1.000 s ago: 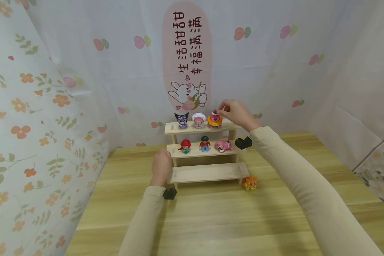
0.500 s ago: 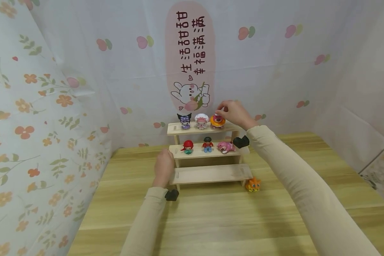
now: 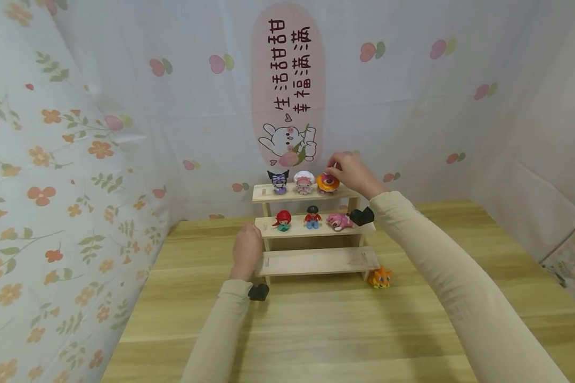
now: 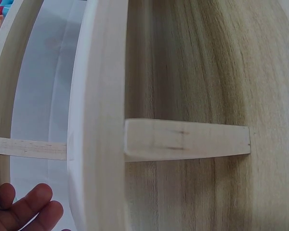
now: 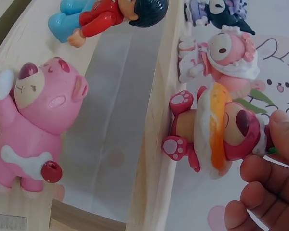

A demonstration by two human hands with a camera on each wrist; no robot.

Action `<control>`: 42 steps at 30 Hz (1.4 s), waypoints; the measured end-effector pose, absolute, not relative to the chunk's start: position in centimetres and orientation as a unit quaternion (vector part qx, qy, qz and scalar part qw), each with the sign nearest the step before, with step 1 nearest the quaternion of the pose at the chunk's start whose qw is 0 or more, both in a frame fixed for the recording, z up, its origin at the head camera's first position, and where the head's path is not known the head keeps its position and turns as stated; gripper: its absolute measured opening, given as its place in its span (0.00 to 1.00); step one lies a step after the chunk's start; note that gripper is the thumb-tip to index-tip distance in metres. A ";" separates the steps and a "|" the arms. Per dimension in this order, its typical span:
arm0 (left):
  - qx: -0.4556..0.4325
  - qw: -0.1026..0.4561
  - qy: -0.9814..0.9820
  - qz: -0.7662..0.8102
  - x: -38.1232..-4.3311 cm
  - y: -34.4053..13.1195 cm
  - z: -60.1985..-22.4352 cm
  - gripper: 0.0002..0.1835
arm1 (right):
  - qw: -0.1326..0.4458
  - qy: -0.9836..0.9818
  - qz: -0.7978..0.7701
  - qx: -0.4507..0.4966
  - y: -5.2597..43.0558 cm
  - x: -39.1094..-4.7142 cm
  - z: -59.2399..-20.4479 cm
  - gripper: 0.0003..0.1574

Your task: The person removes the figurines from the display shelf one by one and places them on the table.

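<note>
On the top tier of a three-tier wooden display shelf (image 3: 316, 260), my right hand (image 3: 354, 173) pinches the top of a dark pink bear figurine (image 5: 216, 130) with an orange-and-white ring round its middle. The bear's feet are at the board's edge. Left of it sit a pink figurine with a white hat (image 5: 229, 57) and a purple-black figurine (image 3: 279, 182). My left hand (image 3: 246, 250) has its fingers curled at the left end of the middle tier, fingertips (image 4: 38, 195) right by the board in the left wrist view.
The middle tier carries a red-haired figurine (image 3: 283, 221), a black-haired figurine in red (image 5: 103, 19) and a lying pink bear (image 5: 43, 106). An orange figurine (image 3: 380, 277) stands on the wooden table (image 3: 316, 330) by the shelf's lower right corner. A printed cloth (image 3: 196, 122) hangs behind.
My right fingers have come in from the right side of the ringed bear's head onto its top. The left hand stays at the shelf's end; the head view has shifted slightly.
</note>
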State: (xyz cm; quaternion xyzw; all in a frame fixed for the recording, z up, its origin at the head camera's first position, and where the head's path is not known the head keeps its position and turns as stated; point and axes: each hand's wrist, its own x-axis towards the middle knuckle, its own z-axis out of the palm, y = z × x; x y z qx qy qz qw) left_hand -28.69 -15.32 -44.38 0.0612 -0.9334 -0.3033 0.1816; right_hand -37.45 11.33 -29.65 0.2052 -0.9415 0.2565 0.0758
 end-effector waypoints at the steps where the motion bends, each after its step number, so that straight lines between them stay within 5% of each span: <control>1: 0.061 0.180 -0.934 -0.304 -28.7 -15.3 -44.4 0.15 | 0.075 -0.942 0.256 0.204 11.4 -37.4 -29.7 0.12; 42: 0.056 0.153 -0.942 -0.295 -28.6 -15.2 -44.4 0.15 | 0.114 -0.925 0.290 0.218 17.3 -30.7 -32.9 0.09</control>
